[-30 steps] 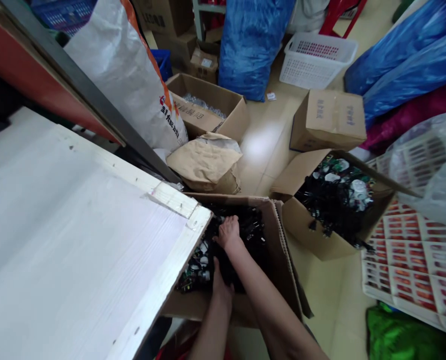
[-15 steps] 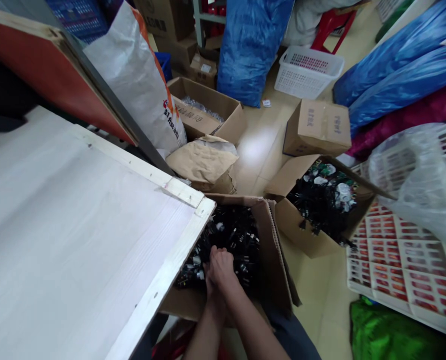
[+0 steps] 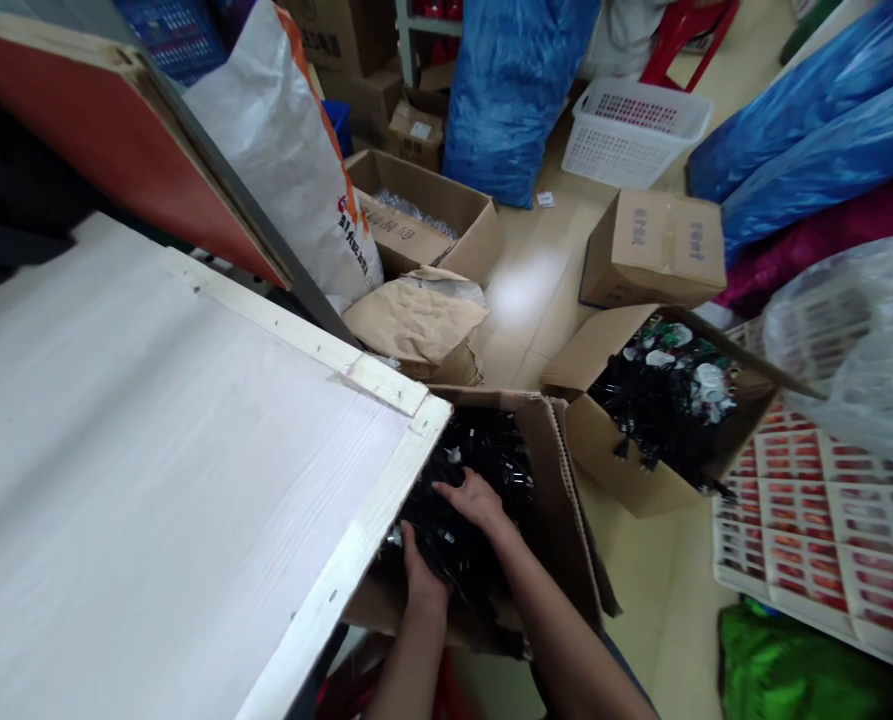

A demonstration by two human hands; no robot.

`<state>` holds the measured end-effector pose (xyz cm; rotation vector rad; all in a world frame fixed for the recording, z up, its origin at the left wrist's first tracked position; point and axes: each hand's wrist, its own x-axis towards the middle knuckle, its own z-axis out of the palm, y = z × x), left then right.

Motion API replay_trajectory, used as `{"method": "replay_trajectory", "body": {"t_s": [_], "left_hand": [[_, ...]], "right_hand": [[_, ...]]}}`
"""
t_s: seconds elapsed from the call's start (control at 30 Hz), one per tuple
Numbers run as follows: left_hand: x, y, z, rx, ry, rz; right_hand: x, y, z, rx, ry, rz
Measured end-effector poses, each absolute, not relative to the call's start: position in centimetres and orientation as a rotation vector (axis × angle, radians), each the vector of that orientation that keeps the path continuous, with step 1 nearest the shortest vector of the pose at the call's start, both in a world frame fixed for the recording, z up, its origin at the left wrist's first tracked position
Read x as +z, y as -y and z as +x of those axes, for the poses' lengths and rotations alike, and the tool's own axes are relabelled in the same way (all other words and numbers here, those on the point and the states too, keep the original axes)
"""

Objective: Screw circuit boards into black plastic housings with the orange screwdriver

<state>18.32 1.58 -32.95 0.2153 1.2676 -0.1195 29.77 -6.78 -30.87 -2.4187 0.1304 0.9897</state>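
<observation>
An open cardboard box (image 3: 566, 500) on the floor beside the table holds a heap of small black parts (image 3: 491, 450). Both hands are down in it. My left hand (image 3: 420, 575) cups a bunch of the black parts from below, close to the table edge. My right hand (image 3: 476, 498) lies over the same bunch from above, fingers curled onto it. The bunch between the hands is a dark tangle and its single pieces cannot be made out.
A white wooden table (image 3: 153, 480) fills the left. A second open box of black parts (image 3: 663, 410) stands right, a shut carton (image 3: 656, 250) behind it. White compartment trays (image 3: 828, 520), a white basket (image 3: 633, 125), blue sacks (image 3: 513, 90) and a brown paper bag (image 3: 416, 325) crowd the floor.
The hands were pressed together half a second ago; now they have parted, left below and right above, with a clump of black parts gathered between them.
</observation>
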Motion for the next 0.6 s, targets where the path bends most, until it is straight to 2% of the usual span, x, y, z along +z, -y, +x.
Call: {"method": "replay_trajectory", "body": {"t_s": [0.3,0.43,0.6], "left_hand": [[-33.2,-1.5,18.0,-0.160,-1.178,0.159],[-33.5,-1.5,18.2,-0.169,-1.172,0.166],[-32.9,-1.8,17.2,-0.188,-1.155,0.174]], "right_hand": [[-31.2,5.7,28.8,0.618,-0.133,-2.647],[-31.8,5.3,29.5,0.740,-0.247,-2.674],[-30.8,5.7,29.4,1.044,0.034,-2.257]]}}
